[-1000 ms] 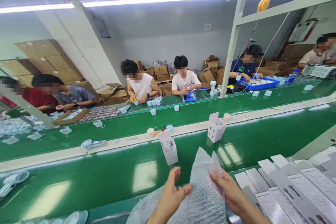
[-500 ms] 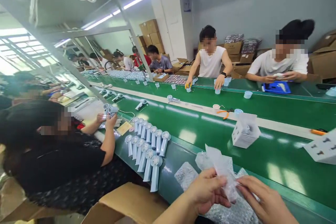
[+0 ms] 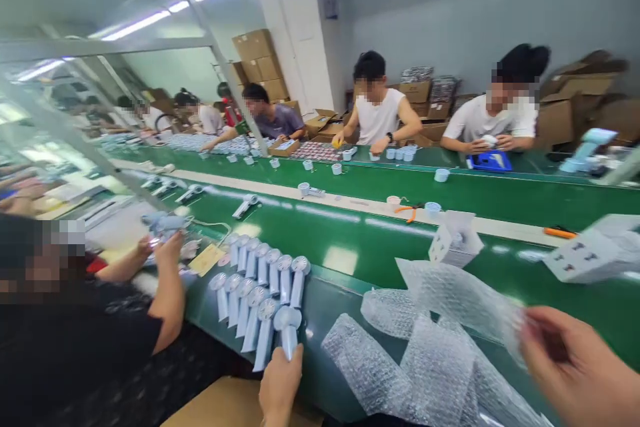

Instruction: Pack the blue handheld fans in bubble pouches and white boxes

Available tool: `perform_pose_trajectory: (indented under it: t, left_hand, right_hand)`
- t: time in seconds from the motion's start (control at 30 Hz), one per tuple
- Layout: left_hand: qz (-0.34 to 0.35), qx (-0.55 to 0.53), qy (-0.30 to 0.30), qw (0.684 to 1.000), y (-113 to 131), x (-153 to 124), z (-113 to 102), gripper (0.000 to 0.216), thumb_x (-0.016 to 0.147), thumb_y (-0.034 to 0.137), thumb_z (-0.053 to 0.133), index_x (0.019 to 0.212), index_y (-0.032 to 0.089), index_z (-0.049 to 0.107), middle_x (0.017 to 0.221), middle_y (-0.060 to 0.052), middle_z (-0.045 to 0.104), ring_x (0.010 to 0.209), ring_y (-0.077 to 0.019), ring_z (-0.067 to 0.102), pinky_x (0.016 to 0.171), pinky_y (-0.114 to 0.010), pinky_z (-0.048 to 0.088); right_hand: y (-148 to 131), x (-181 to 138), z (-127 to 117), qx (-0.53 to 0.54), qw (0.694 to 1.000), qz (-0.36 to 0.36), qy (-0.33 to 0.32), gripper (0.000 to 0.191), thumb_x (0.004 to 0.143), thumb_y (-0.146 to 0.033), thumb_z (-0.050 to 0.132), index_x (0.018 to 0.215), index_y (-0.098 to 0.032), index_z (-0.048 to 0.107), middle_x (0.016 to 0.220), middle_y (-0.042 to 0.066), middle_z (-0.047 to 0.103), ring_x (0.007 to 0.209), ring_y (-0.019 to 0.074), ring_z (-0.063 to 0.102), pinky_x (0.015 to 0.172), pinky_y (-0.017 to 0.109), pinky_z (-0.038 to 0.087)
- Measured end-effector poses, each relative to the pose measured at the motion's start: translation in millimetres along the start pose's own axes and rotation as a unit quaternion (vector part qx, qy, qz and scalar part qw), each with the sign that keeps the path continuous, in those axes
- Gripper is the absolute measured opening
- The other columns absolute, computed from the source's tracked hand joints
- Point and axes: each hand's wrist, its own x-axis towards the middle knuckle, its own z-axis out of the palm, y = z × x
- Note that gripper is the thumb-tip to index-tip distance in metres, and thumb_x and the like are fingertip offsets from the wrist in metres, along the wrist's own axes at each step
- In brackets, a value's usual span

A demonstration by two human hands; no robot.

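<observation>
My left hand (image 3: 281, 380) is closed round the handle of a light-blue handheld fan (image 3: 287, 320), at the near end of two rows of similar fans (image 3: 256, 303). The fan's round head points away from me. On the right, my right hand (image 3: 575, 360) pinches the end of a bubble-wrap bag (image 3: 460, 290), which stretches out to the left in the air. Below it, several more bubble-wrap bags (image 3: 370, 363) lie overlapping on the dark green table edge.
Two white boxes with flaps up, one in the middle (image 3: 453, 243) and one at right (image 3: 580, 257), stand on the green belt (image 3: 360, 247). Orange-handled pliers (image 3: 409, 211) lie beyond. A co-worker in black (image 3: 90, 340) sits close on my left; a cardboard box (image 3: 225, 403) is below.
My left hand has let go of the bubble wrap and moved left onto a fan. My right hand has moved right with the bag, which is now spread out. The view has shifted right.
</observation>
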Motion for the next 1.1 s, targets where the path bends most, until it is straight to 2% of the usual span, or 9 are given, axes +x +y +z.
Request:
perform_pose_trajectory:
  t: [0.07,0.17,0.27,0.5,0.63,0.8,0.9,1.03,1.1]
  left_hand:
    - [0.095,-0.137,-0.026,0.986,18.1,-18.2,1.6,0.038,0.084,0.054,0.046,0.079,0.02,0.061,0.08,-0.009,0.071,0.083,-0.031,0.068,0.071,-0.036,0.049]
    - [0.222,-0.39,-0.18,0.875,59.0,-66.5,9.7,0.052,0.069,0.066,0.061,0.088,0.018,0.066,0.075,-0.004,0.067,0.07,-0.0235,0.061,0.061,-0.03,0.045]
    - [0.305,-0.395,-0.327,0.803,99.2,-119.4,21.7,0.055,0.064,0.066,0.068,0.087,0.017,0.069,0.069,-0.001,0.061,0.066,-0.0184,0.052,0.061,-0.028,0.04]
    - [0.373,-0.118,-0.214,0.895,130.1,-145.6,33.2,0.035,0.082,0.053,0.051,0.082,0.019,0.058,0.07,-0.002,0.06,0.07,-0.022,0.056,0.064,-0.03,0.039]
    - [0.41,0.096,-0.104,0.901,139.7,-159.1,37.3,0.024,0.089,0.036,0.042,0.095,0.017,0.056,0.092,-0.014,0.067,0.088,-0.0321,0.066,0.07,-0.035,0.042]
    - [0.426,0.153,-0.118,0.884,159.0,-181.5,47.1,0.026,0.093,0.031,0.039,0.103,0.014,0.055,0.1,-0.019,0.068,0.093,-0.0344,0.069,0.072,-0.037,0.045]
    - [0.429,0.16,-0.112,0.882,164.8,-188.5,50.6,0.028,0.093,0.029,0.038,0.105,0.011,0.056,0.099,-0.021,0.068,0.092,-0.0369,0.069,0.072,-0.04,0.046]
    - [0.451,0.17,-0.105,0.87,163.3,-193.3,49.4,0.03,0.088,0.023,0.042,0.106,0.006,0.06,0.098,-0.025,0.066,0.088,-0.0383,0.068,0.07,-0.042,0.046]
    - [0.475,0.114,-0.156,0.858,161.8,-187.6,44.2,0.027,0.083,0.029,0.053,0.099,0.011,0.064,0.092,-0.02,0.068,0.081,-0.0337,0.066,0.069,-0.039,0.045]
  right_hand:
    - [-24.0,9.5,5.7,0.005,1.0,-0.006,-0.005,0.03,0.086,-0.049,0.05,0.099,-0.026,0.065,0.085,0.006,0.072,0.068,0.0237,0.069,0.065,0.035,0.056]
    - [-43.7,24.5,29.3,0.078,0.99,0.021,-0.118,0.024,0.086,-0.037,0.048,0.086,-0.022,0.067,0.088,0.008,0.071,0.08,0.0236,0.066,0.076,0.035,0.051]
    - [-46.4,29.6,51.4,0.251,0.931,0.166,-0.207,0.014,0.071,-0.034,0.061,0.065,-0.022,0.062,0.072,0.005,0.065,0.077,0.0215,0.059,0.075,0.033,0.048]
    - [-49.4,-1.3,50.2,0.447,0.788,0.358,-0.227,0.04,0.072,-0.062,0.055,0.075,-0.023,0.047,0.071,-0.002,0.054,0.068,0.015,0.053,0.06,0.031,0.053]
    - [-61.0,-20.6,48.0,0.597,0.675,0.405,-0.156,0.049,0.07,-0.067,0.065,0.089,-0.026,0.049,0.09,0.0,0.06,0.082,0.0167,0.054,0.063,0.029,0.053]
    - [-52.4,-31.6,60.5,0.567,0.733,0.376,0.006,0.05,0.074,-0.071,0.062,0.091,-0.026,0.05,0.091,0.0,0.058,0.083,0.0177,0.055,0.066,0.03,0.053]
    - [-45.1,-37.0,66.0,0.543,0.763,0.351,-0.01,0.053,0.074,-0.071,0.062,0.1,-0.026,0.05,0.1,0.002,0.06,0.089,0.0201,0.057,0.07,0.032,0.054]
    - [-40.7,-40.8,62.5,0.545,0.756,0.356,-0.065,0.057,0.076,-0.066,0.066,0.111,-0.027,0.043,0.103,0.002,0.06,0.09,0.0202,0.059,0.075,0.033,0.053]
    - [-36.3,-40.1,55.3,0.573,0.743,0.336,-0.088,0.058,0.074,-0.06,0.071,0.112,-0.027,0.042,0.104,0.002,0.06,0.089,0.0186,0.059,0.078,0.032,0.051]
